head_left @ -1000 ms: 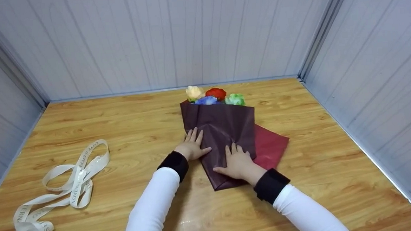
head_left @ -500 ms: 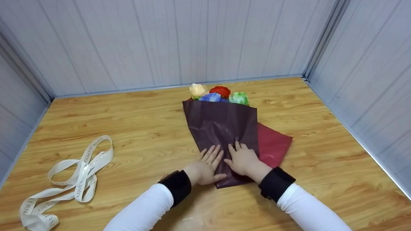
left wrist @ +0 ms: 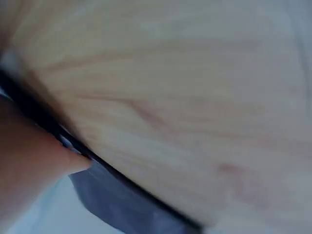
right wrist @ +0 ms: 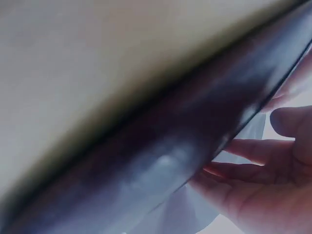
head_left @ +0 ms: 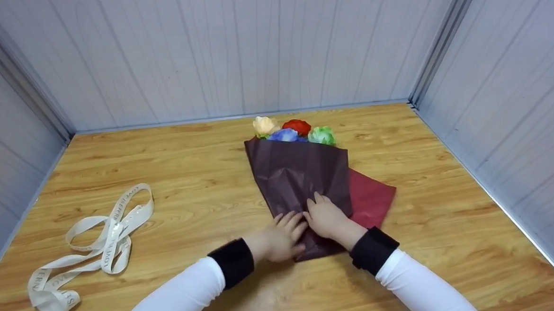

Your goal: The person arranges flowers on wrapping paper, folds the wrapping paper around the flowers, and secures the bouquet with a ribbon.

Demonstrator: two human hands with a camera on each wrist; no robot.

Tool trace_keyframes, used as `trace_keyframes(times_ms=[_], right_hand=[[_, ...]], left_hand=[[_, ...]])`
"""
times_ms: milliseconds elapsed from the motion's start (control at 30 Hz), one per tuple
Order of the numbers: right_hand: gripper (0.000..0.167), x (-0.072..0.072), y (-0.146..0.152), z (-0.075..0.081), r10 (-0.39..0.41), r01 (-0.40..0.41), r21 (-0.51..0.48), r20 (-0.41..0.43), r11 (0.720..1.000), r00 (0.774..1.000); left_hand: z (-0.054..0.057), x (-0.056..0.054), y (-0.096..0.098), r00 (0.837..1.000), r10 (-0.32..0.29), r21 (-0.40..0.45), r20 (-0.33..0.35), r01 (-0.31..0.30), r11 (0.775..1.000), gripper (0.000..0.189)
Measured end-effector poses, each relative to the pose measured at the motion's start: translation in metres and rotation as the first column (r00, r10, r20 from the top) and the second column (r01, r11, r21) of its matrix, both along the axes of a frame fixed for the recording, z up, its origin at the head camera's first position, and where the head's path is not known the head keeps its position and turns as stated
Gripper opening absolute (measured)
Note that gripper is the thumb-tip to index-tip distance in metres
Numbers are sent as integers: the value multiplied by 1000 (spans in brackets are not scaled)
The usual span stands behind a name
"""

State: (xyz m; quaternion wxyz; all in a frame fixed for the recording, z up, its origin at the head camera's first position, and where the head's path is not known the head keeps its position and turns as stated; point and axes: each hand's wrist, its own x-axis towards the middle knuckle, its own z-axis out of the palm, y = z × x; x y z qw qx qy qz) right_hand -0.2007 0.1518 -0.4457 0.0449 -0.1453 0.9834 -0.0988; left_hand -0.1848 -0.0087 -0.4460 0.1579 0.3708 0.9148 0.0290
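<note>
Dark plum wrapping paper (head_left: 289,169), creased and tapering toward its lower end, lies just right of centre in the head view on a yellow-brown wood-grain desk (head_left: 188,174). Above its upper edge, in the upper middle of the frame, show four flower heads: a pale cream bloom (head_left: 265,126) at the left, a bright red bloom (head_left: 297,126) behind, a violet-blue bloom (head_left: 284,135) in front, and a light green bloom (head_left: 322,135) at the right. A crimson sheet of paper (head_left: 373,197) juts out from beneath the plum paper, its corner pointing right.

The left hand (head_left: 281,238), somewhat blurred, lies at the lower left edge of the plum paper, fingers outstretched on it; its grip is loose and flat. The right hand (head_left: 327,219) rests on the lower right part of the same paper, its grip likewise relaxed, fingers pointing up the frame. The fingertips of the two hands are close together; whether they touch is unclear. In the right wrist view, fingers meet the edge of the glossy dark paper.

Both wrists carry wide black fabric bands (head_left: 233,263) below white fabric sleeves (head_left: 175,293). A looped white satin ribbon (head_left: 111,235) with printed lettering lies at the lower left, well apart from the hands. Pale panelled walls (head_left: 252,47) fill the top of the frame.
</note>
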Motion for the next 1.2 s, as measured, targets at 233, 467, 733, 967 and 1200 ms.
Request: trace_keyframes(times_ms=[233, 467, 733, 967, 1200], right_hand=[[64, 1, -1, -2, -8, 8, -11, 19, 1000, 1000], [68, 1, -1, -3, -14, 14, 21, 4, 1000, 1000], [69, 2, -1, 0, -8, 7, 49, 19, 999, 1000], [69, 3, -2, -2, 12, -12, 24, 14, 1000, 1000], [68, 3, -1, -2, 6, -6, 16, 4, 1000, 1000]], left_hand=[[-1, -59, -13, 967, 248, 11, 65, -249, 968, 67], [-2, -99, -18, 892, 434, 11, 126, -439, 899, 76], [-7, -126, -21, 828, 558, 101, 65, -561, 821, 80], [-14, -138, -25, 790, 613, 135, 16, -609, 782, 86], [-15, -150, -30, 792, 610, 133, 16, -606, 784, 98]])
